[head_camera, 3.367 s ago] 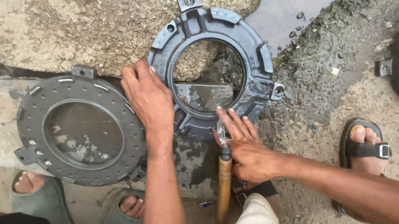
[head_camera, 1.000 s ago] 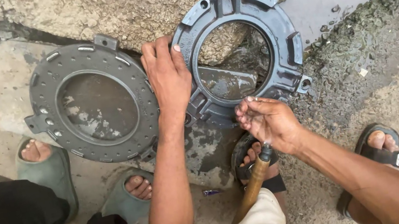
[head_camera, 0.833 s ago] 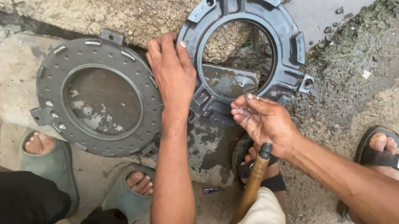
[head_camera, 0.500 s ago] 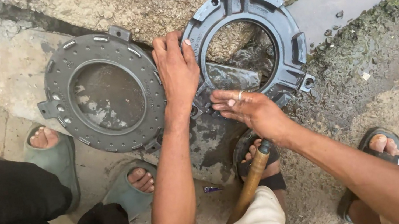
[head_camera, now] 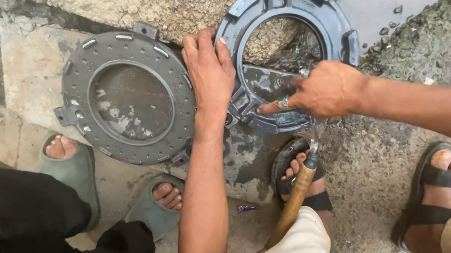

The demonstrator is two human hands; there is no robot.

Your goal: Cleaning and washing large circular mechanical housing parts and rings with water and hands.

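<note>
On wet, gritty ground against a rough stone, a blue-grey cast metal ring (head_camera: pixel 336 20) leans upright, with the person's left hand (head_camera: pixel 209 74) laid flat and open over its left rim to steady it. Their right hand (head_camera: pixel 321 91), fingers loosely curled and holding nothing, rubs the ring's wet lower edge while a brown hose (head_camera: pixel 294 201) below runs water. A second, perforated grey ring (head_camera: pixel 80 109) just beside looks dry, seemingly unwashed; another person's green sandals (head_camera: pixel 69 166) stand near.
</note>
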